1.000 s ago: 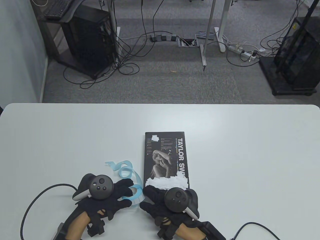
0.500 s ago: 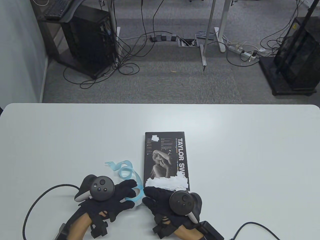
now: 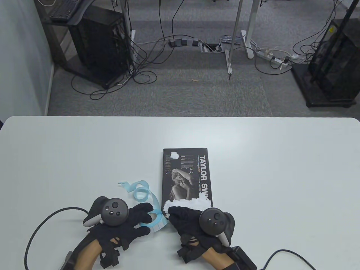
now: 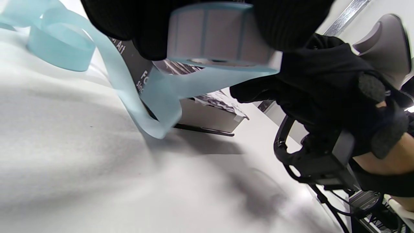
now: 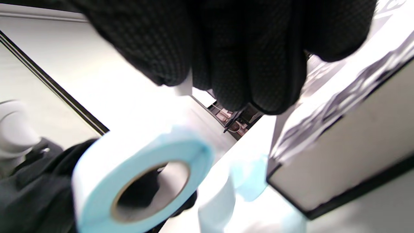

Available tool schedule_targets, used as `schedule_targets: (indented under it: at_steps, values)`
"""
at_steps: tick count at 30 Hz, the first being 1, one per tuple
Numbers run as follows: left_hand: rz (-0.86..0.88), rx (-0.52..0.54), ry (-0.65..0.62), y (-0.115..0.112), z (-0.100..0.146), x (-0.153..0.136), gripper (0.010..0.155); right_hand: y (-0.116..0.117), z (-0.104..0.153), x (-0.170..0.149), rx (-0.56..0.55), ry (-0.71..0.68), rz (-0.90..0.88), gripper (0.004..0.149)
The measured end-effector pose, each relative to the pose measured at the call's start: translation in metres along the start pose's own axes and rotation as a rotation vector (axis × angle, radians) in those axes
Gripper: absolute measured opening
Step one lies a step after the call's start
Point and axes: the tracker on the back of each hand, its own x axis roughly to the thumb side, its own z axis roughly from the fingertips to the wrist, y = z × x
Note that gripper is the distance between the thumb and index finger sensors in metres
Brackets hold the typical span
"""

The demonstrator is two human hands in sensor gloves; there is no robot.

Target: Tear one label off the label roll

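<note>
My left hand (image 3: 144, 218) grips the label roll (image 3: 154, 222), a small pale-blue roll of white labels, just above the table. The roll also shows in the left wrist view (image 4: 220, 38) and the right wrist view (image 5: 139, 174). Its empty blue backing strip (image 3: 140, 191) curls away over the table. My right hand (image 3: 177, 213) is just right of the roll, over the near end of the book (image 3: 185, 174). Its fingers (image 5: 233, 64) are closed and pinch a small white label (image 5: 185, 86). Several white labels (image 3: 188, 204) are stuck on the book's near end.
The book is a dark paperback lying flat at the table's middle (image 5: 339, 152). The white table (image 3: 281, 168) stretches out on both sides. Cables run from both wrists off the near edge (image 3: 47, 216).
My right hand has moved right, away from the roll and over the book's near end. My left hand has stayed in place with the roll.
</note>
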Motion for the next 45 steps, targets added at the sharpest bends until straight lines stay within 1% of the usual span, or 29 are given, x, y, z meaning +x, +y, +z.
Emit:
schedule_targets:
  at_steps: [3, 5, 8, 10, 14, 18, 23, 28, 32, 35, 39, 42, 45]
  values:
    - [-0.023, -0.002, 0.016, 0.001, 0.002, -0.003, 0.058, -0.016, -0.005, -0.010, -0.035, 0.000, 0.075, 0.037]
    - [-0.024, -0.001, 0.022, 0.002, 0.002, -0.004, 0.058, -0.026, -0.008, -0.014, -0.069, -0.043, 0.206, 0.037]
    - [-0.029, 0.003, 0.025, 0.004, 0.004, -0.004, 0.058, -0.038, -0.010, -0.020, -0.087, -0.137, 0.498, 0.037]
    - [-0.038, 0.005, 0.026, 0.004, 0.004, -0.004, 0.058, -0.041, -0.012, -0.026, -0.081, -0.152, 0.613, 0.037]
    - [-0.052, -0.003, 0.034, 0.003, 0.004, -0.004, 0.058, -0.040, -0.015, -0.037, -0.051, -0.154, 0.740, 0.036]
    - [-0.072, -0.009, 0.049, 0.002, 0.004, -0.005, 0.058, -0.035, -0.017, -0.042, -0.023, -0.168, 0.831, 0.036]
    - [-0.088, -0.011, 0.067, 0.003, 0.005, -0.006, 0.058, -0.033, -0.015, -0.041, 0.001, -0.174, 0.849, 0.036]
    - [-0.099, -0.016, 0.072, 0.003, 0.005, -0.005, 0.058, -0.032, -0.015, -0.041, 0.050, -0.165, 0.856, 0.035]
    - [-0.107, -0.019, 0.077, 0.003, 0.005, -0.005, 0.058, -0.035, -0.017, -0.045, 0.123, -0.106, 0.798, 0.035]
    - [-0.112, -0.023, 0.080, 0.003, 0.003, -0.005, 0.058, -0.035, -0.019, -0.047, 0.212, -0.050, 0.745, 0.038]
    - [-0.114, -0.028, 0.082, 0.002, 0.003, -0.004, 0.058, -0.031, -0.018, -0.045, 0.307, -0.003, 0.762, 0.041]
    - [-0.126, -0.032, 0.094, 0.002, 0.003, -0.005, 0.058, -0.028, -0.016, -0.047, 0.362, 0.047, 0.729, 0.045]
    - [-0.136, -0.033, 0.105, 0.002, 0.004, -0.006, 0.058, -0.022, -0.012, -0.044, 0.362, 0.035, 0.786, 0.047]
